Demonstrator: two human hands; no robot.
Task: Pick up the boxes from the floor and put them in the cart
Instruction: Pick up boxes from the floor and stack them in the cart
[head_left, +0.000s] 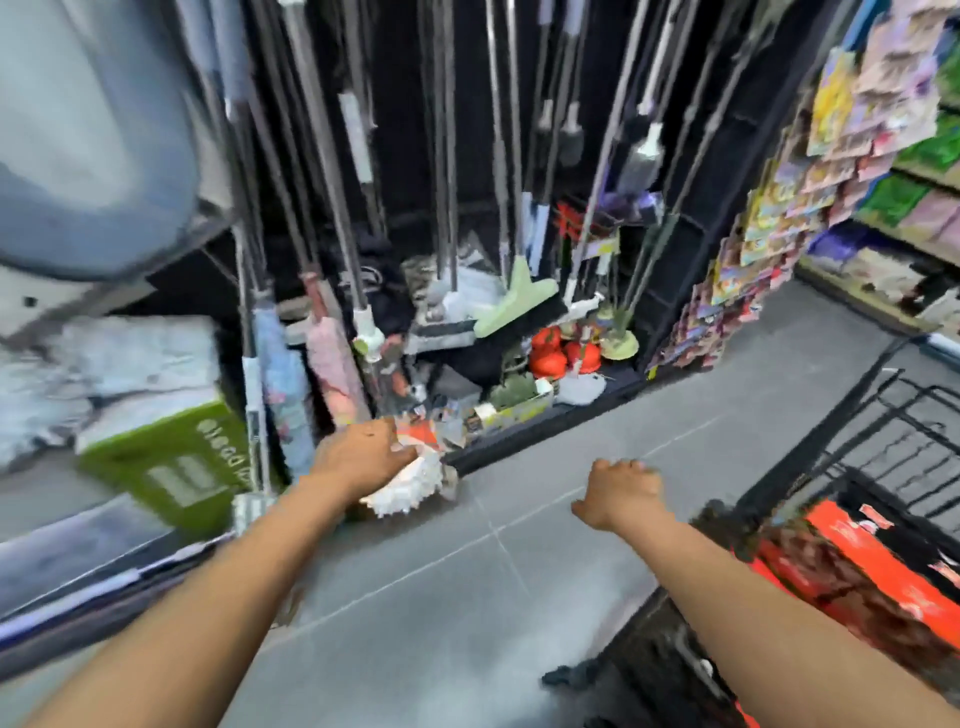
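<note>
Orange cardboard box is lying in the black wire cart at right, while the left hand is resting on a white shaggy mop-head pack at the shelf foot, grip too blurred to tell, and the right hand is hovering empty, loosely curled, seemingly ready to help lift.

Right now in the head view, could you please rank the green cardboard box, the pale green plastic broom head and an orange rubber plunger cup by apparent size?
1. green cardboard box, though it is nearest the camera
2. pale green plastic broom head
3. orange rubber plunger cup
</note>
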